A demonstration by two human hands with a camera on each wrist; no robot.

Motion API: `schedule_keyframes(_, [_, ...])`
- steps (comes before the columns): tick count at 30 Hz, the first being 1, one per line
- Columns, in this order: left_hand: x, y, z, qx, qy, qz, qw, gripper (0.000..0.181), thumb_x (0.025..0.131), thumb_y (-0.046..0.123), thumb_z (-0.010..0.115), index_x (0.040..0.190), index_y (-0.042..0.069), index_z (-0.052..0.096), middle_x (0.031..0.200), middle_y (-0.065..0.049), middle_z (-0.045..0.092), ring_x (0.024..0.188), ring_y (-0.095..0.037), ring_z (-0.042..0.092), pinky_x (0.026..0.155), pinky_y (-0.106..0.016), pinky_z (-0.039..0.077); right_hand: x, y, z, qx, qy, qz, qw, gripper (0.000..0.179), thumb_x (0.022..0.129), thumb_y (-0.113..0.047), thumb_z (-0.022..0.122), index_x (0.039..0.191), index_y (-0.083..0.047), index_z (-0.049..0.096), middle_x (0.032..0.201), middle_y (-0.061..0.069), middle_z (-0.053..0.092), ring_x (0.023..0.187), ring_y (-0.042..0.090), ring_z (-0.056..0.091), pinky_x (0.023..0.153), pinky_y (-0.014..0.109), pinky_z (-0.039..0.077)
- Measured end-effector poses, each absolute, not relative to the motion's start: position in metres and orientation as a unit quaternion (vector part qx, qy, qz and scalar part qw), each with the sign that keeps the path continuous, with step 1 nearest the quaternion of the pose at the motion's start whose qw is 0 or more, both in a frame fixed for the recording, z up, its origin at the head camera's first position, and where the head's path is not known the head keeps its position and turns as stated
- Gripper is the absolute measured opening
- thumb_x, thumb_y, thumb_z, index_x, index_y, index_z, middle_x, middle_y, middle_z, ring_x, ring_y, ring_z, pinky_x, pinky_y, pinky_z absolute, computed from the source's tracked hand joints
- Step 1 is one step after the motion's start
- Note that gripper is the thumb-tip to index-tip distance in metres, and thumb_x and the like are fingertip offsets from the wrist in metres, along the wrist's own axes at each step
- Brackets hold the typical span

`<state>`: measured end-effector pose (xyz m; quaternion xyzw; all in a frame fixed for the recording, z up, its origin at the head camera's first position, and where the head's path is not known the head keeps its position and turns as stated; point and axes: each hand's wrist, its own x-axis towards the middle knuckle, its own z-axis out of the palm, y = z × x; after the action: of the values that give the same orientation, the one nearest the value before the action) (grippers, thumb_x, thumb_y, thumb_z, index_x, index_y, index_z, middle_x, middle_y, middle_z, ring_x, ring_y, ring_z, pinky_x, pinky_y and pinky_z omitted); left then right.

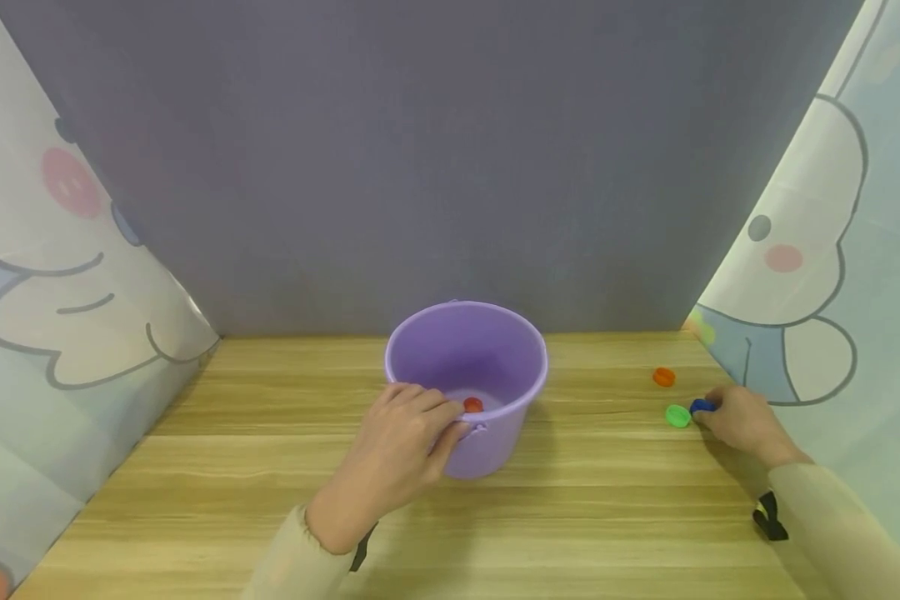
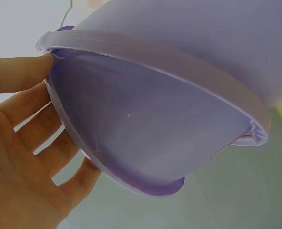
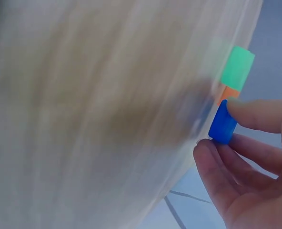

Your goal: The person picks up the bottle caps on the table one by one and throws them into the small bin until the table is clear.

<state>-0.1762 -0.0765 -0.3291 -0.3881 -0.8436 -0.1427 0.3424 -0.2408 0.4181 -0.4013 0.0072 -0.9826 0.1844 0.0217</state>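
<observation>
A purple bucket (image 1: pixel 495 446) stands upright on the wooden table. My left hand (image 1: pixel 401 437) grips its near-left rim; in the left wrist view the thumb is on one side of the rim (image 2: pixel 69 129) and the fingers are on the other. Inside the bucket lies a small red piece (image 1: pixel 473 405), partly hidden. Far to the right, my right hand (image 1: pixel 742 421) pinches a blue bottle cap (image 3: pixel 223 125) between thumb and fingers, low over the table. Just left of it lies a green bottle cap (image 1: pixel 677 416), and farther back an orange bottle cap (image 1: pixel 663 377).
The wooden tabletop (image 1: pixel 270 433) runs back to a dark grey wall panel (image 1: pixel 450 167). Cartoon-printed sheets hang at the left (image 1: pixel 105 333) and at the right (image 1: pixel 817 333), the right one close to my right hand.
</observation>
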Motion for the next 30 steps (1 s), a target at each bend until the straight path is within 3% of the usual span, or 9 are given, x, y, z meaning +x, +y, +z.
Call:
schedule_keyframes(6, [-0.177, -0.077, -0.328, -0.388, -0.847, -0.149, 0.331, 0.007, 0.09, 0.024, 0.078, 0.09, 0.018, 0.074, 0.081, 0.008, 0.066, 0.076, -0.015, 0.062, 0.085, -0.037, 0.051, -0.239, 0.415, -0.397, 0.006, -0.979, 0.201, 0.035, 0.037, 0.09, -0.015, 0.069, 0.107, 0.017, 0.065, 0.098, 0.033, 0.068, 0.089, 0.052, 0.064, 0.072, 0.06, 0.053])
schedule_keyframes(13, [-0.177, -0.077, -0.328, -0.384, -0.849, -0.165, 0.323, 0.009, 0.089, 0.026, 0.078, 0.092, 0.018, 0.075, 0.08, 0.009, 0.065, 0.076, -0.014, 0.061, 0.085, -0.037, 0.051, -0.241, 0.406, -0.397, 0.015, -0.975, 0.212, 0.059, 0.046, 0.092, -0.019, 0.07, 0.115, 0.02, 0.061, 0.108, 0.038, 0.065, 0.101, 0.061, 0.059, 0.079, 0.064, 0.052])
schedule_keyframes(30, [-0.175, -0.076, -0.323, -0.374, -0.861, -0.17, 0.3, 0.01, 0.088, 0.024, 0.08, 0.088, 0.018, 0.071, 0.08, 0.01, 0.063, 0.074, -0.012, 0.057, 0.081, -0.036, 0.051, -0.244, 0.375, -0.393, 0.029, -0.96, 0.262, 0.099, 0.045, 0.094, -0.018, 0.072, 0.118, 0.018, 0.061, 0.105, 0.034, 0.068, 0.093, 0.049, 0.067, 0.072, 0.052, 0.057])
